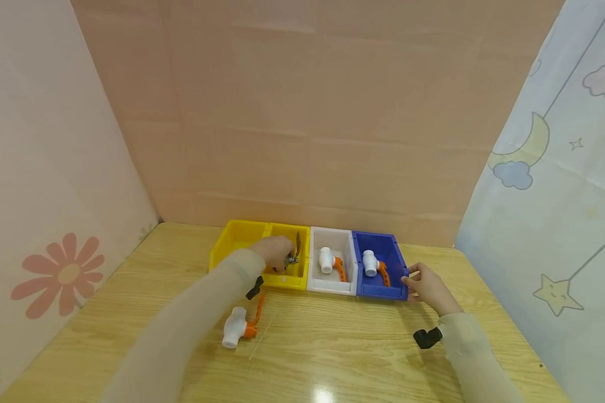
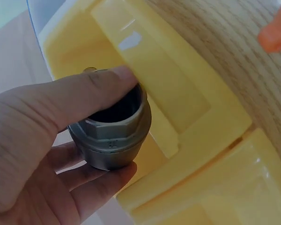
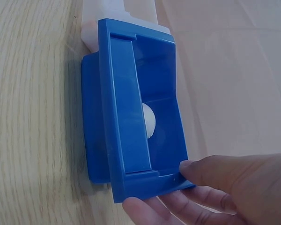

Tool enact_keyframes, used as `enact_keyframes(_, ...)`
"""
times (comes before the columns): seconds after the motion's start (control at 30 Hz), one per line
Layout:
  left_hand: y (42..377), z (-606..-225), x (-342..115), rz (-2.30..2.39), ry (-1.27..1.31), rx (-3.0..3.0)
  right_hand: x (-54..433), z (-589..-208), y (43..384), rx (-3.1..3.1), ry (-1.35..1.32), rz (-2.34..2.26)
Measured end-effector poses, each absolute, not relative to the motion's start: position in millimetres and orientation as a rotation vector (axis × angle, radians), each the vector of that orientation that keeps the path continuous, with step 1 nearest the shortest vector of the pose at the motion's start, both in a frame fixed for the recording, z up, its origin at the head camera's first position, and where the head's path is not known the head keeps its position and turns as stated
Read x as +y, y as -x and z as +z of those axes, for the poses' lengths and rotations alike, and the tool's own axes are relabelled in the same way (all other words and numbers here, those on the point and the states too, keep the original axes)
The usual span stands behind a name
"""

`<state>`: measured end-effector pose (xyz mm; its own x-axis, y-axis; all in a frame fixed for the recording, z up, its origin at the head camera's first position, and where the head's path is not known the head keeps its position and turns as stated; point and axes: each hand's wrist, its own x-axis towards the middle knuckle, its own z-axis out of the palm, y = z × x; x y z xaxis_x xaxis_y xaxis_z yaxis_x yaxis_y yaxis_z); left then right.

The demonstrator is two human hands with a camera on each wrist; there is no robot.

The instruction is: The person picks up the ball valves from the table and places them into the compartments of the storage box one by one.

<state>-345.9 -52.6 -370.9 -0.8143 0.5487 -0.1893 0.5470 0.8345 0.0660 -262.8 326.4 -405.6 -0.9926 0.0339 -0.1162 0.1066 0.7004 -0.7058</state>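
Note:
My left hand is inside the right-hand yellow bin and holds a metal ball valve between thumb and fingers. In the left wrist view, the thumb lies across the valve's open end and the fingers curl beneath its body. The valve's handle stands up beside the hand in the head view. At the right end of the row, my right hand pinches the side rim of the blue bin, thumb on top and fingers below. A white ball valve with an orange handle lies in that bin.
Between the yellow and blue bins stands a white bin, holding another white valve. A second yellow bin forms the row's left end. On the table in front lie a third white valve and a thin stick.

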Motion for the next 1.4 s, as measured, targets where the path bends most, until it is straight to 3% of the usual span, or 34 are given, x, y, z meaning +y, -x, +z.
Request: enact_keyframes(1.4, 357.5, -396.3, -41.4, -0.162, -0.833, 2.796, 327.2, -408.0, 262.2, 2.823, -0.116, -1.156)
